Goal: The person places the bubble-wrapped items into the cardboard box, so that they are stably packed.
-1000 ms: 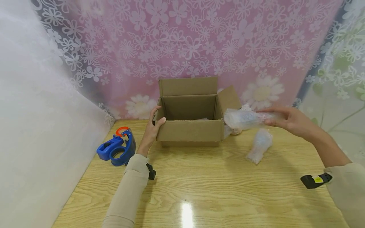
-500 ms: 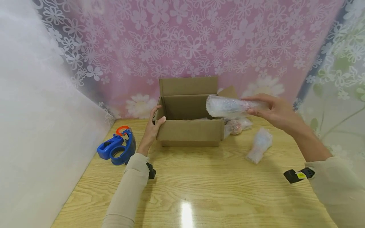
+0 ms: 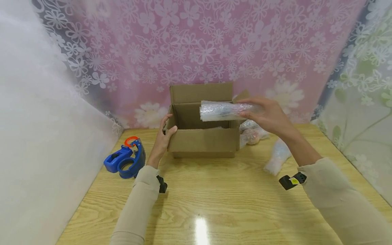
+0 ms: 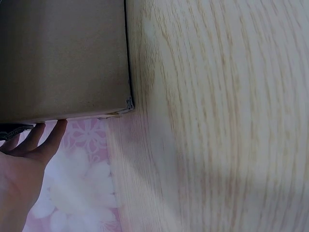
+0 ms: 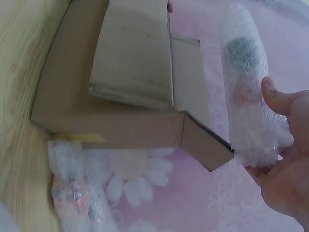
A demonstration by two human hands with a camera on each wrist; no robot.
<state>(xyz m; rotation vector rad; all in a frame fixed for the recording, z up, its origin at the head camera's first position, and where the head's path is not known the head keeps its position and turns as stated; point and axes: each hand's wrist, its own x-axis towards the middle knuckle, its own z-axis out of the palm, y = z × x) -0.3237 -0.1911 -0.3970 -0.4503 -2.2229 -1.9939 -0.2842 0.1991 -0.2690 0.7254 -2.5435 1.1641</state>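
An open cardboard box (image 3: 203,141) stands on the table with its flaps spread. At its left side my left hand (image 3: 161,141) grips the wall, thumb over the edge and fingers outside. In the left wrist view those fingertips (image 4: 59,126) press against the cardboard. My right hand (image 3: 267,114) holds a long bubble-wrapped bundle (image 3: 217,111) by one end, thumb on one side and fingers on the other. It lies sideways above the box opening. Through the wrap, the right wrist view shows dark green and reddish patches. Some clear wrap (image 3: 218,128) peeks out inside the box.
Bubble-wrapped bundles (image 3: 252,136) lie against the box's right side, and another wrapped bundle (image 3: 277,158) rests farther right, partly behind my forearm. A blue tape dispenser (image 3: 127,160) with an orange ring sits at the left. A flowered curtain (image 3: 202,51) hangs behind.
My right hand has carried the wrapped bundle leftward, from beyond the box's right side to above its opening. My left hand has stayed on the box wall.
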